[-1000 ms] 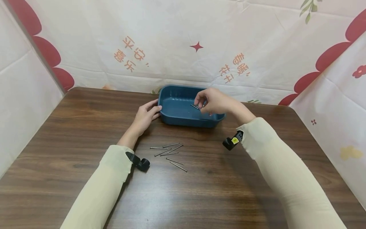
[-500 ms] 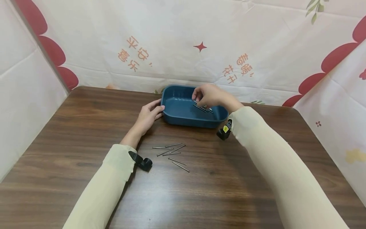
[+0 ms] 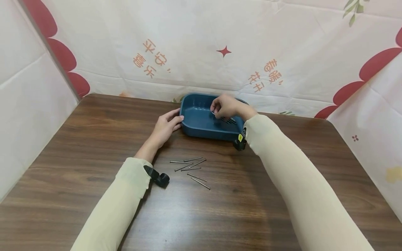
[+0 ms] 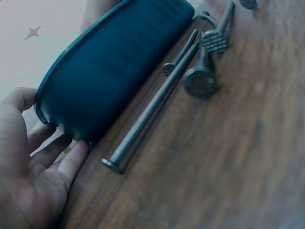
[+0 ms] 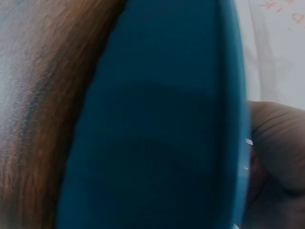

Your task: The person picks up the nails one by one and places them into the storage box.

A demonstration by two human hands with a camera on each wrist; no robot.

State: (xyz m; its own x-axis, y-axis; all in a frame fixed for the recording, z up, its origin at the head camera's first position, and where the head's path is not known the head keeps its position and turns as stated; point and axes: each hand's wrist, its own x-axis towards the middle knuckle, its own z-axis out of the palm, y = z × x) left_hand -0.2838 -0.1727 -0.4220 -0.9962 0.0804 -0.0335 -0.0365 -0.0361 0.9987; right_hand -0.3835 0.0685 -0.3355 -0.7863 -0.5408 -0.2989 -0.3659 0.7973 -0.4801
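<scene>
On the left, little had changed: the bare left hand (image 3: 164, 126) was clamped on the left end of a deep blue, rounded-rectangular, plastic-looking tray (image 3: 196, 119), thumb at the rim and fingers against the outer wall, its cream sleeve (image 3: 122, 195) slanting up from the lower left. Just right of that sleeve, seven silver-grey, round-headed metal nails (image 3: 191, 169) lay on the brown wood-grain table (image 3: 94, 146) as they had a second earlier, several crossing; none had gone or joined them, so the latest work seemed confined to the tray. That stood upright at the back of the table, with further nails (image 3: 231, 120) in its right half. Over it, the right hand (image 3: 227, 105) had moved leftward, exposing those nails more. It bent down from the right, fingertips together on what appeared to be one thin nail (image 3: 213, 113); whether it was lifting or placing this could not be told.
</scene>
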